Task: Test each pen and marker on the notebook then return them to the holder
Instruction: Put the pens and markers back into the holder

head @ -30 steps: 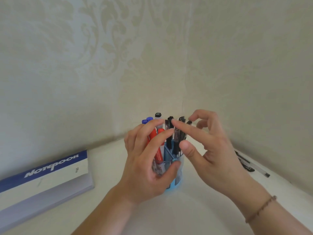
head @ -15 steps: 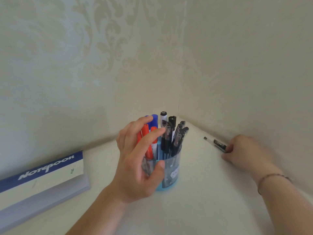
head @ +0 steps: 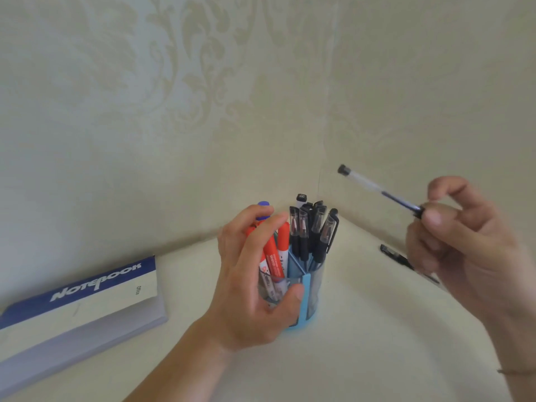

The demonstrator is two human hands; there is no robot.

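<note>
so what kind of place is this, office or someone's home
Probably a home desk or table pushed into a room corner, though I can't be sure: damask-patterned wallpaper on both walls, a closed notebook, and a pen holder on the white tabletop.

Blue holder (head: 307,294) — red markers (head: 272,256), blue-and-white notebook (head: 87,297)

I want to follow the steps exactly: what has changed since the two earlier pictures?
The right hand left the holder, reached to the table by the wall, took a clear-barrelled pen with a black end plug and lifted it. The left hand stayed around the clear blue-based pen holder; the blue-and-white notebook stayed closed.
</note>
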